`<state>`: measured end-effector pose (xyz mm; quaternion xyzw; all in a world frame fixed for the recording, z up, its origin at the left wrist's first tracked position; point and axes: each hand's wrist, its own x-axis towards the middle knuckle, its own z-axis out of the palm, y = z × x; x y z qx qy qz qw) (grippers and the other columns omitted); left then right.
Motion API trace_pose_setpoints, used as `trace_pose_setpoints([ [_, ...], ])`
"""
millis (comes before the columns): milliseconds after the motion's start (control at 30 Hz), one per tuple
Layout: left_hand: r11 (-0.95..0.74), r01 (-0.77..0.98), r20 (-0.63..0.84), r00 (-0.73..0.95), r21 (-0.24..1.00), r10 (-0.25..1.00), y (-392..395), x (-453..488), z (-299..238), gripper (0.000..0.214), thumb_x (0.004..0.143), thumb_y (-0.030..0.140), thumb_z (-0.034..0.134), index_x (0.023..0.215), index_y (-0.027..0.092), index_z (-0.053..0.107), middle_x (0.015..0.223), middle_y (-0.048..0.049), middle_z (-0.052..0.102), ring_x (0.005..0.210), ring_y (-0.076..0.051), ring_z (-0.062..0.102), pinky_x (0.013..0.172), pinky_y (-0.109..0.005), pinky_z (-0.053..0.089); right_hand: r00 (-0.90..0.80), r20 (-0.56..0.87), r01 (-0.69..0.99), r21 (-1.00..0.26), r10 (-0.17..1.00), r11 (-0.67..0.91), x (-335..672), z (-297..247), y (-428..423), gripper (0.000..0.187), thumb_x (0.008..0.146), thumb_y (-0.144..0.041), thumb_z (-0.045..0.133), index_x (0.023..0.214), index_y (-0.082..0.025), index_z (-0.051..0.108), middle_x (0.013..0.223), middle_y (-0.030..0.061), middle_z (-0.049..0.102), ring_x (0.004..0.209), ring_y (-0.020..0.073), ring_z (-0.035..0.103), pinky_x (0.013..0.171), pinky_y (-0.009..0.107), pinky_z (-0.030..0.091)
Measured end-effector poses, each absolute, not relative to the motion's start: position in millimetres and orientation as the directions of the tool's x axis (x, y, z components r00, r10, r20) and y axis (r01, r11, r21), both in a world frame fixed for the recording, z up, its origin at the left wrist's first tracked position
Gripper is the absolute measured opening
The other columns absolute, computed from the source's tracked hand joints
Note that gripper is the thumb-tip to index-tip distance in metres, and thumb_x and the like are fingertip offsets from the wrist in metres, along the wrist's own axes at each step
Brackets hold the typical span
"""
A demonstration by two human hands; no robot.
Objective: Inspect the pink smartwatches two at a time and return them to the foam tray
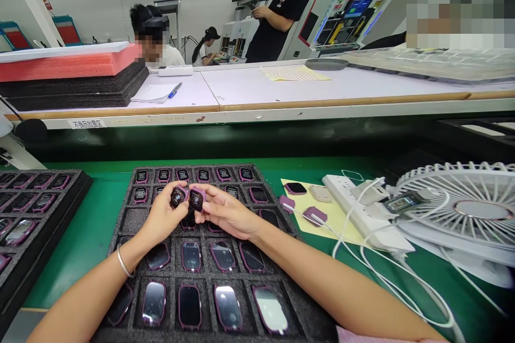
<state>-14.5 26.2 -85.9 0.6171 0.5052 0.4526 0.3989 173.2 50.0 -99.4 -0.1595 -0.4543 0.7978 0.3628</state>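
My left hand (166,214) pinches a purple smartwatch body (178,196), its dark sensor back turned toward me. Close beside it, a second purple smartwatch body (197,199) is gripped by the fingers of my right hand (225,211), also back side up. Both are held above a black foam tray (209,273) with rows of square compartments. Purple-rimmed watches lie in most of these; the far ones, such as this lit watch (163,175), show white text. Nearer ones, like this dark-screened watch (189,305), have blank or reflective faces. My hands cover part of the middle rows.
Another foam tray of watches (40,209) lies at the left. To the right are a yellow sheet (309,225) with watch parts, a white power strip (354,209) with cables, and a fan (462,209). A raised shelf (241,86) crosses behind, with people beyond.
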Motion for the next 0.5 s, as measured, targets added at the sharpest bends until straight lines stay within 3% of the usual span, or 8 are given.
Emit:
trace_pose_setpoints([
  [333,-0.135,0.188,0.126,0.055,0.973,0.990,27,-14,-84,0.039,0.076,0.022,0.063,0.115,0.017,0.059,0.118,-0.0076,0.065,0.111,-0.021,0.058,0.098,-0.033,0.043,-0.667,0.059,-0.441,-0.835,0.743,-0.330,171,-98,50,0.048,0.080,-0.029,0.081,0.123,-0.023,0.061,0.096,0.0008,0.063,0.076,0.0130,0.065,0.078,0.031,0.049],
  [500,0.094,-0.086,-0.088,0.062,0.992,0.994,27,-14,-75,0.063,0.074,0.034,0.071,0.131,0.018,0.050,0.104,-0.0066,0.068,0.065,-0.010,0.058,0.060,-0.025,0.046,-0.602,-0.005,-0.470,-0.806,0.799,-0.359,173,-94,54,0.052,0.082,-0.029,0.076,0.129,-0.022,0.057,0.097,0.0050,0.068,0.078,0.0166,0.066,0.072,0.030,0.047],
])
